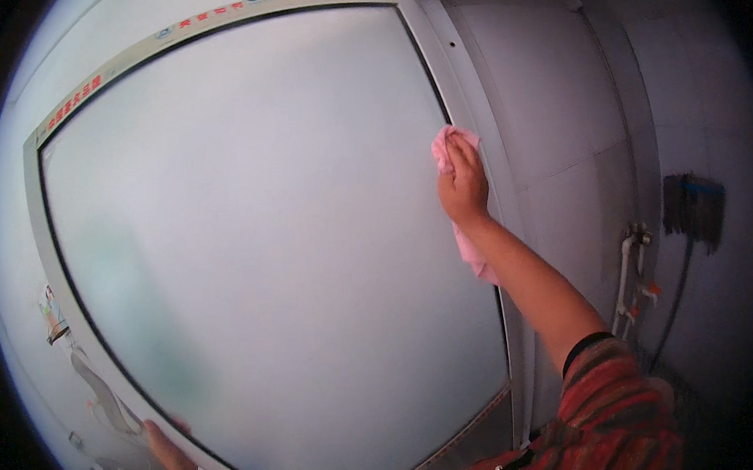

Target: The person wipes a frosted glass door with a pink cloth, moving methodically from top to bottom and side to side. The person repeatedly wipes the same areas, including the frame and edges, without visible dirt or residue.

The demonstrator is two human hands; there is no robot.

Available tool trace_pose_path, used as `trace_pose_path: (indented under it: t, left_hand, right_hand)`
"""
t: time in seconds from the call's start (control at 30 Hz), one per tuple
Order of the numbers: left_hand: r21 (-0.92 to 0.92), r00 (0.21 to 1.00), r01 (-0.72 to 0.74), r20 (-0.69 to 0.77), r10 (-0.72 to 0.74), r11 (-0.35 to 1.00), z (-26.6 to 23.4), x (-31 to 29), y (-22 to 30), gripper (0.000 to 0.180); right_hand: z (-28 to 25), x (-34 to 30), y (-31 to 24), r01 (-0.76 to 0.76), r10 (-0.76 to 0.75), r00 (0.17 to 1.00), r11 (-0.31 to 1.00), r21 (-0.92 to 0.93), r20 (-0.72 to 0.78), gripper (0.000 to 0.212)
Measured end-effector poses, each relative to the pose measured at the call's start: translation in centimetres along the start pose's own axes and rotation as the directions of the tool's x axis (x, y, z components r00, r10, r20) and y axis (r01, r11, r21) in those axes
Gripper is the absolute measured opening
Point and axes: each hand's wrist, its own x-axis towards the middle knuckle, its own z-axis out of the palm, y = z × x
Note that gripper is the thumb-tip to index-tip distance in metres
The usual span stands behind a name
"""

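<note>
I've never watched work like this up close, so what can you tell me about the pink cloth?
The pink cloth is plain and looks like soft, thin fabric. Its upper part is crumpled in the right hand, against the right side of the pale frame, beside the frosted pane. A loose, creased end hangs below the wrist, along the frame's inner edge. The hand hides its middle; whether it's wet, I can't tell.

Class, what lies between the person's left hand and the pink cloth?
In the head view, a strip of metal frame, then frosted glass, separates left hand from pink cloth.
</note>
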Motion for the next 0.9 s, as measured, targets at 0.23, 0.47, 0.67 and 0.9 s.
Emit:
trace_pose_path:
  t: [0.23,0.47,0.67,0.9]
  left_hand:
    - [-0.081,0.99,-0.044,0.13,0.054,0.996,-0.6,-1.3,0.9,0.042]
    - [-0.104,0.986,-0.025,0.164,0.042,0.994,0.1,-1.9,1.7,0.042]
    - [-0.118,0.953,-0.065,0.287,0.096,0.991,-0.6,-2.3,2.2,0.045]
    - [-0.052,0.944,-0.082,0.315,0.094,0.995,-0.8,-2.4,2.8,0.048]
  right_hand:
    - [2.7,8.7,-1.2,-0.027,0.029,0.997,0.999,0.031,-0.069,0.035]
    - [6.0,15.0,-7.1,0.07,-0.067,0.991,0.997,0.023,-0.115,0.029]
    - [9.0,18.3,-14.5,0.101,-0.092,0.989,0.992,0.075,-0.119,0.028]
    - [9.9,19.5,-24.4,0.095,-0.089,0.993,0.993,0.065,-0.084,0.025]
